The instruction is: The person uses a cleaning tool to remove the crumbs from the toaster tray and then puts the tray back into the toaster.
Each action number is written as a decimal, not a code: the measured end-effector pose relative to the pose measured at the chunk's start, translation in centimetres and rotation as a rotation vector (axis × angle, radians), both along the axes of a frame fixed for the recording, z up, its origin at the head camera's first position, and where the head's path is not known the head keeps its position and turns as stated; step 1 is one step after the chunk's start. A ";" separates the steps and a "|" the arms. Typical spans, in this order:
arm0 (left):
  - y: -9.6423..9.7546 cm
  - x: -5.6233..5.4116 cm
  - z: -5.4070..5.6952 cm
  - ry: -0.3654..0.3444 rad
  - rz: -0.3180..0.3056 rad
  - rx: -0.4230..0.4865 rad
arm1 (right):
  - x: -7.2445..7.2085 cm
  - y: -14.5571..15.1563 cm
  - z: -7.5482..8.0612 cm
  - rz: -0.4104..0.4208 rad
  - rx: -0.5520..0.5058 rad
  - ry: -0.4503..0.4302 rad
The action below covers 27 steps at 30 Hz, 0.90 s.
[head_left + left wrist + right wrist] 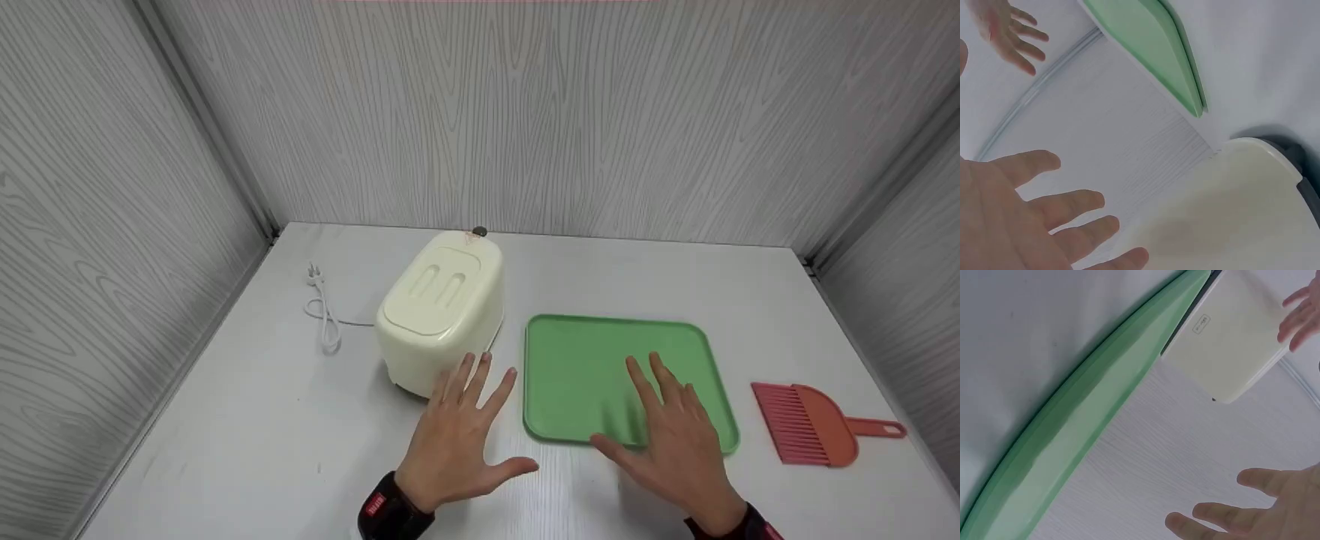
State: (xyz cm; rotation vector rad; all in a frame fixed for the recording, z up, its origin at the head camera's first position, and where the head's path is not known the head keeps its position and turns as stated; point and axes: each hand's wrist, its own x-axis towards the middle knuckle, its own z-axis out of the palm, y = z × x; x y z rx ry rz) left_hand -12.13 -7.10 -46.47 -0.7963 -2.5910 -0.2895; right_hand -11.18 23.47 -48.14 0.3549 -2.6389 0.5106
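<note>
My left hand (456,442) is held out with fingers spread, in front of the near end of a cream toaster (435,300) with a lid over its top. In the left wrist view the fingers (1081,205) look apart from the toaster (1235,208). Over the near right part of a green tray (577,375) hovers my right hand (675,450), its fingers also spread and holding nothing. The right wrist view shows the tray's rim (1078,416) and the toaster's side (1235,332) beyond. Nothing visible lies on the tray.
Left of the toaster, its white power cord with plug (322,307) lies loosely coiled. A red-orange brush with a dustpan-like head (814,424) lies at the right, handle outward. Wood-grain panels (525,112) wall the white table (247,420) at the back and both sides.
</note>
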 end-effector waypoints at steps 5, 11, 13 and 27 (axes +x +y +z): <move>-1.5 -0.7 1.0 0.068 -0.076 0.027 | -1.8 -1.2 -0.1 0.048 -0.058 -0.017; -3.6 -1.9 2.3 0.066 -0.126 0.082 | -4.2 -3.1 -0.4 0.092 -0.188 -0.122; -4.3 -2.5 2.6 0.059 -0.123 0.115 | -5.0 -3.7 -0.3 0.102 -0.239 -0.155; -8.3 -7.1 1.9 0.039 0.018 0.239 | -9.4 -9.7 0.8 0.167 -0.391 -0.224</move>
